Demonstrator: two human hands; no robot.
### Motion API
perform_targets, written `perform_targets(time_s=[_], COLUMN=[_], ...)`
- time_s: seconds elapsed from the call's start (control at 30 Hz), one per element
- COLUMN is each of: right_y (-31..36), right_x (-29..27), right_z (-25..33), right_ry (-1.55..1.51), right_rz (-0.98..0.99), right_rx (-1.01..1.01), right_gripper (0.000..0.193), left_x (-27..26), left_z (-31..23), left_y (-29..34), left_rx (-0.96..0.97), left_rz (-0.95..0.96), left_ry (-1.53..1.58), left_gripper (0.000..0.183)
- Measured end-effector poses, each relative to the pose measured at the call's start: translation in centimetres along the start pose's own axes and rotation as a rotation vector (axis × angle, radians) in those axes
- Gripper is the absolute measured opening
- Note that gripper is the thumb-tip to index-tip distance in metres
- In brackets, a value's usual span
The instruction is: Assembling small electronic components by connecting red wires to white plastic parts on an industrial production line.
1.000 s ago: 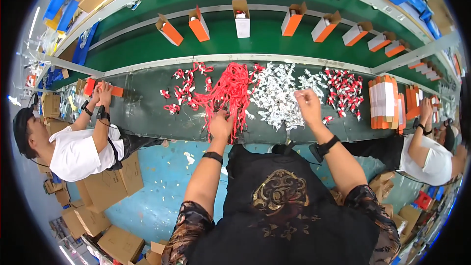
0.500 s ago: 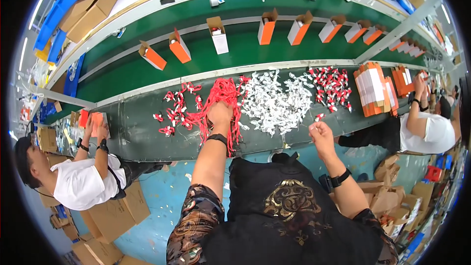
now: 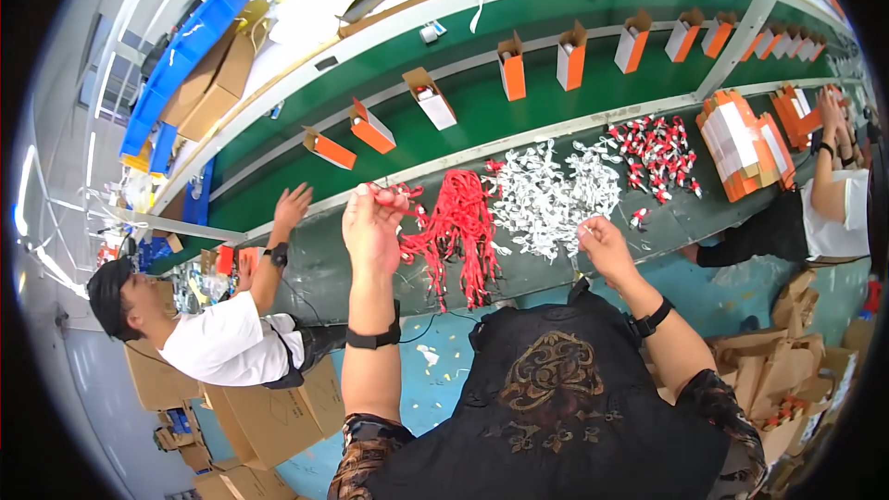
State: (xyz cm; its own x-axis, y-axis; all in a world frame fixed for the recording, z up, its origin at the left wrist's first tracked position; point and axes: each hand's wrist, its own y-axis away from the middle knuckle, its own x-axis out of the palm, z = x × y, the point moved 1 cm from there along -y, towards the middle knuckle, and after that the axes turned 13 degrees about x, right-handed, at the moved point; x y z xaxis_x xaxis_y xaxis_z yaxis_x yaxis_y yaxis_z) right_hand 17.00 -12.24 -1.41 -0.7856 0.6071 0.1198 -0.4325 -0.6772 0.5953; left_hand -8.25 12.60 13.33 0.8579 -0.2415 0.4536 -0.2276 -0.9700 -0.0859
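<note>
My left hand [image 3: 369, 227] is raised over the left part of the dark bench, its fingers closed on what looks like a red cord [image 3: 390, 193]. Small red bundles lie behind those fingers, so the cord's outline is hard to separate. To its right sits a heap of long red cords [image 3: 463, 222] with dark ends hanging toward me. My right hand [image 3: 604, 246] is pinched at the near side of a pile of white looped cords [image 3: 546, 199]; whatever it holds is too small to make out. Beyond it lies a pile of red-and-white bundles [image 3: 656, 153].
Open orange-and-white boxes [image 3: 574, 57] stand in a row on the green conveyor [image 3: 482, 125]. Flattened orange cartons [image 3: 741, 143] are stacked at the right. One co-worker [image 3: 218, 338] reaches out at the left, another [image 3: 833, 213] works at the far right. Cardboard boxes [image 3: 278, 417] stand on the floor.
My left hand has lifted off the red cord heap and moved left. My right hand stays pinched near the white pile. The view has turned, and the left co-worker now stretches an arm toward the conveyor.
</note>
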Motion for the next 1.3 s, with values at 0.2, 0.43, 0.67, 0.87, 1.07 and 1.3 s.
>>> perform_targets(time_s=[0.2,0.43,0.67,0.87,1.07,1.3], right_y=[-2.3,3.0,7.3,4.9,2.3,-0.5], right_x=[4.6,9.2,12.7,6.4,2.3,2.0], right_z=[4.4,15.3,22.5,22.1,18.6,13.5], right_ry=[0.489,0.048,0.607,0.364,0.284,0.509], right_rz=[0.052,0.483,0.566,0.900,0.603,0.371], right_rx=[-0.632,-0.338,-0.997,-0.581,-0.544,-0.586], right_gripper=[0.036,0.039,0.025,0.031,0.033,0.026], left_x=[5.0,10.5,13.5,8.3,8.0,10.1], left_z=[-8.0,-12.1,-13.0,-11.3,-9.5,-9.9], left_y=[0.7,2.7,3.5,3.9,4.1,4.5], left_rx=[-0.023,0.045,-0.085,-0.103,-0.029,0.493], left_rz=[0.334,0.511,0.691,0.744,0.753,0.678], left_ry=[-0.418,-0.787,-0.769,-0.805,-1.247,-0.987], left_gripper=[0.016,0.015,0.019,0.013,0.011,0.011])
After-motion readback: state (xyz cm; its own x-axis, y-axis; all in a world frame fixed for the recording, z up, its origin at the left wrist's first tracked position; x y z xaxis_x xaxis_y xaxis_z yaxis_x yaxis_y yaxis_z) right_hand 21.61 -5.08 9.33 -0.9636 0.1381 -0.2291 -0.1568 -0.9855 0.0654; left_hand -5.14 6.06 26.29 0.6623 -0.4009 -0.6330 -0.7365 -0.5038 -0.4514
